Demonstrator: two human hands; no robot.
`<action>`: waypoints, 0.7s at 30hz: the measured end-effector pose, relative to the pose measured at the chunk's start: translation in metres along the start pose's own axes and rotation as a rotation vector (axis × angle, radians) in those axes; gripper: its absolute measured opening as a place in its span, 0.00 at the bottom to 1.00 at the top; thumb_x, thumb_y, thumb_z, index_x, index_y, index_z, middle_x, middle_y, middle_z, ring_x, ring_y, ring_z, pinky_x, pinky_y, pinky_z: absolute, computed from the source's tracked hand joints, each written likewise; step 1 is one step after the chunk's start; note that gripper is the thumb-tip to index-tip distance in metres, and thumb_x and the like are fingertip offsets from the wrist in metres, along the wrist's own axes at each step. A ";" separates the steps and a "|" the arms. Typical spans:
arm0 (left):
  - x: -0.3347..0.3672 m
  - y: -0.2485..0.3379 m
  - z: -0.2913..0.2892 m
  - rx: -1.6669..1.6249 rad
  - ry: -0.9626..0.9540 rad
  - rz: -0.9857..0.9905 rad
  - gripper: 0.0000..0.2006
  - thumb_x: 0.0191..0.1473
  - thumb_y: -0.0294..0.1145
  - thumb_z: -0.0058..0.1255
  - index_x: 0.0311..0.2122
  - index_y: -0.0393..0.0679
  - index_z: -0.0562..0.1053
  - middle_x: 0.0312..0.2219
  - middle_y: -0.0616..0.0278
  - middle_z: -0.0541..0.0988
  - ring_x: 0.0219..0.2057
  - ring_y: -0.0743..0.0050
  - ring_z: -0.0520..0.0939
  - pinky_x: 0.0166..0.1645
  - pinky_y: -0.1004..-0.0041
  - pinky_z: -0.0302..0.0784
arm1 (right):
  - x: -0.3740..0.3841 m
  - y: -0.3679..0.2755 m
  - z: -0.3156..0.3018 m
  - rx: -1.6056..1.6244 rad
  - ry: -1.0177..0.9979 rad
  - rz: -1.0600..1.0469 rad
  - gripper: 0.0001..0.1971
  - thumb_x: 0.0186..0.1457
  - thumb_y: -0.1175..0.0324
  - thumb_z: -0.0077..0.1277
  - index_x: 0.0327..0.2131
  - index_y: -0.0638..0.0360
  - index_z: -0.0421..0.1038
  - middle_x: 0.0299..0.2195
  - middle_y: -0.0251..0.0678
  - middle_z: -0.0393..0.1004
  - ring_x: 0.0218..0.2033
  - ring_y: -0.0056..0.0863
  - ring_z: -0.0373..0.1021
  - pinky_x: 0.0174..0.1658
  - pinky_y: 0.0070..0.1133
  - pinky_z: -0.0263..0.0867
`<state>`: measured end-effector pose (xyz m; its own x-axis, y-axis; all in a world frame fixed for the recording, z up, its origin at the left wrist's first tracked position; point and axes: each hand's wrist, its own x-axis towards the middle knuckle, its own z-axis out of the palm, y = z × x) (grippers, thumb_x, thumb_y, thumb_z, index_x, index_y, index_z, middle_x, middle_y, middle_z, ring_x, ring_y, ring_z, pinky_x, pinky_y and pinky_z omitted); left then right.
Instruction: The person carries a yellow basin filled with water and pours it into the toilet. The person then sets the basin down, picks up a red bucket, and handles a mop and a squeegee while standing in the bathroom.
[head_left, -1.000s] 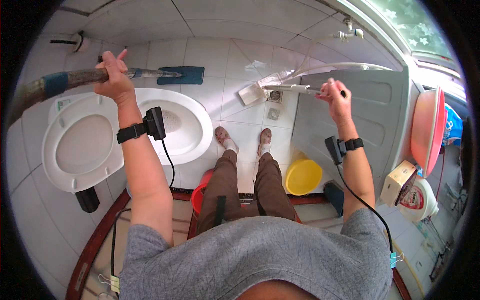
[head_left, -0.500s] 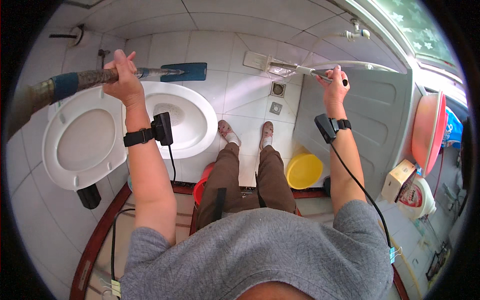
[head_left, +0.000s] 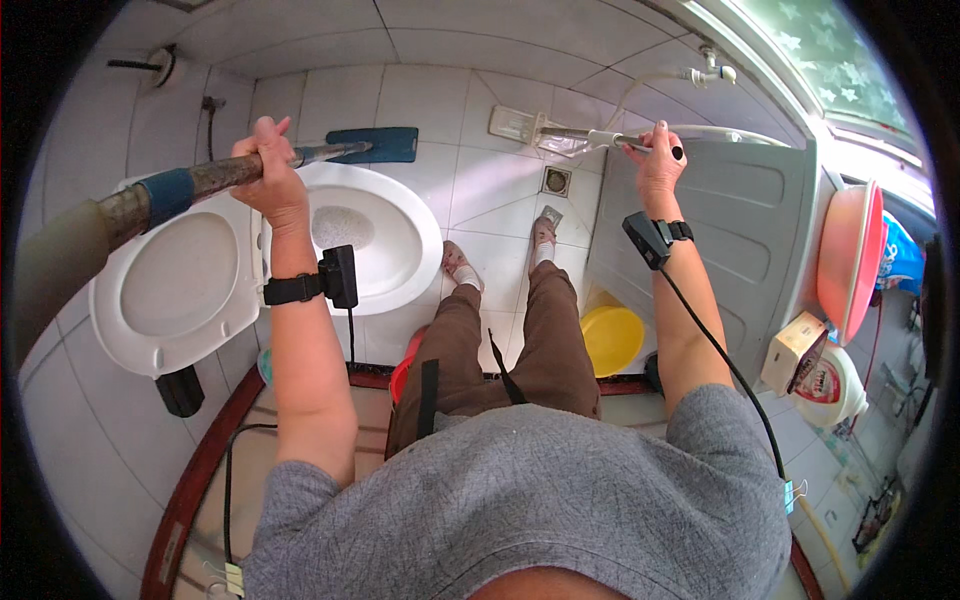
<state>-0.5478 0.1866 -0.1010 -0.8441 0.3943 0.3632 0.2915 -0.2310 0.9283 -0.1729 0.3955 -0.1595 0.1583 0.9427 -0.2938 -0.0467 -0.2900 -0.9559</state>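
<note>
My left hand (head_left: pixel 272 170) is wrapped round the thick, worn pole of a flat mop (head_left: pixel 205 178). Its blue rectangular head (head_left: pixel 385 145) lies on the floor tiles just beyond the toilet. Over on the right, my right hand (head_left: pixel 658 163) grips the grey-and-white handle of a long-handled tool (head_left: pixel 610 139). This tool ends in a pale, partly clear plastic flat head (head_left: pixel 515 123) near the far wall; its exact kind I cannot make out. Both forearms are stretched forward, and each wrist bears a black strapped device.
The white toilet (head_left: pixel 420 240) has its lid and seat (head_left: pixel 180 280) raised at the left. Two floor drains, one square grate (head_left: pixel 557 181), lie ahead. A grey ribbed panel (head_left: pixel 700 240) stands at the right, with a yellow basin (head_left: pixel 612 342), pink basin (head_left: pixel 845 260) and bottle (head_left: pixel 832 390) nearby.
My left hand has shifted slightly right and nearer with the mop pole. My right foot has stepped forward onto the nearer drain. My right hand has moved slightly left.
</note>
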 end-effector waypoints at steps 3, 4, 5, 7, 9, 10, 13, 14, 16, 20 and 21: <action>-0.002 0.001 0.002 -0.032 -0.007 -0.032 0.13 0.48 0.32 0.47 0.17 0.39 0.63 0.10 0.65 0.64 0.14 0.82 0.66 0.36 0.67 0.73 | 0.002 0.003 0.001 -0.026 -0.011 -0.016 0.12 0.50 0.64 0.43 0.20 0.60 0.59 0.18 0.31 0.60 0.23 0.21 0.61 0.22 0.26 0.70; -0.002 0.000 0.000 -0.032 -0.008 -0.033 0.13 0.48 0.32 0.47 0.17 0.39 0.63 0.10 0.65 0.64 0.14 0.82 0.66 0.36 0.67 0.73 | 0.000 0.004 0.005 -0.031 0.011 -0.026 0.12 0.50 0.64 0.44 0.19 0.60 0.60 0.17 0.31 0.61 0.20 0.21 0.61 0.20 0.23 0.68; -0.001 -0.001 -0.002 -0.012 -0.012 -0.031 0.13 0.48 0.32 0.47 0.17 0.39 0.63 0.10 0.65 0.64 0.14 0.81 0.66 0.36 0.68 0.72 | -0.001 0.004 0.008 -0.036 0.033 -0.036 0.13 0.50 0.63 0.44 0.19 0.61 0.61 0.16 0.32 0.62 0.17 0.21 0.61 0.19 0.20 0.67; -0.002 -0.001 -0.003 0.008 -0.017 -0.030 0.13 0.48 0.32 0.47 0.17 0.39 0.63 0.10 0.65 0.64 0.14 0.81 0.67 0.36 0.68 0.72 | -0.001 0.003 0.010 -0.016 0.030 -0.031 0.12 0.50 0.64 0.44 0.19 0.61 0.61 0.16 0.31 0.62 0.18 0.21 0.61 0.18 0.20 0.67; -0.002 0.001 -0.002 0.023 -0.019 -0.022 0.13 0.48 0.33 0.47 0.17 0.38 0.63 0.11 0.64 0.65 0.15 0.81 0.67 0.36 0.69 0.72 | -0.001 0.003 0.010 0.004 0.027 -0.025 0.12 0.50 0.64 0.44 0.19 0.61 0.62 0.16 0.31 0.62 0.18 0.20 0.62 0.18 0.20 0.67; -0.002 0.000 -0.002 0.025 -0.018 -0.021 0.13 0.48 0.33 0.47 0.17 0.38 0.63 0.11 0.64 0.65 0.15 0.81 0.67 0.36 0.69 0.72 | -0.001 0.003 0.009 0.012 0.032 -0.030 0.12 0.50 0.64 0.44 0.19 0.61 0.62 0.15 0.31 0.62 0.18 0.20 0.62 0.18 0.20 0.67; -0.003 -0.001 -0.001 0.027 -0.012 -0.038 0.12 0.48 0.33 0.47 0.18 0.38 0.64 0.11 0.64 0.65 0.15 0.81 0.68 0.35 0.70 0.72 | -0.001 0.002 0.006 -0.006 0.018 -0.028 0.11 0.50 0.65 0.43 0.19 0.60 0.60 0.16 0.31 0.61 0.20 0.20 0.61 0.20 0.22 0.68; -0.004 -0.001 0.000 0.011 -0.016 -0.029 0.12 0.48 0.33 0.47 0.18 0.38 0.63 0.11 0.64 0.65 0.15 0.80 0.68 0.34 0.70 0.72 | 0.000 0.002 0.006 -0.034 0.001 -0.023 0.11 0.51 0.65 0.42 0.20 0.59 0.58 0.17 0.31 0.60 0.22 0.20 0.60 0.21 0.24 0.70; -0.004 -0.001 -0.001 -0.003 -0.022 -0.017 0.13 0.48 0.33 0.47 0.19 0.38 0.63 0.11 0.64 0.65 0.15 0.80 0.68 0.34 0.71 0.72 | 0.002 0.003 0.006 -0.034 -0.003 -0.025 0.11 0.50 0.65 0.42 0.20 0.59 0.58 0.17 0.31 0.60 0.22 0.20 0.60 0.21 0.24 0.70; -0.004 0.000 -0.002 -0.009 -0.036 -0.037 0.13 0.48 0.33 0.46 0.18 0.39 0.62 0.11 0.65 0.64 0.15 0.80 0.67 0.37 0.68 0.71 | 0.004 0.007 0.007 0.017 -0.003 -0.071 0.12 0.50 0.64 0.44 0.18 0.60 0.61 0.16 0.31 0.62 0.19 0.20 0.61 0.19 0.20 0.67; -0.003 0.000 -0.002 -0.016 -0.041 -0.017 0.13 0.48 0.32 0.46 0.18 0.39 0.62 0.11 0.65 0.63 0.15 0.81 0.66 0.38 0.67 0.71 | 0.005 0.006 0.006 0.020 -0.005 -0.072 0.12 0.50 0.64 0.44 0.18 0.60 0.61 0.16 0.31 0.62 0.19 0.20 0.61 0.19 0.20 0.67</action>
<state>-0.5457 0.1835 -0.1023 -0.8298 0.4340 0.3509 0.2699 -0.2382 0.9329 -0.1780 0.3997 -0.1669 0.1573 0.9618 -0.2242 -0.0555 -0.2181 -0.9744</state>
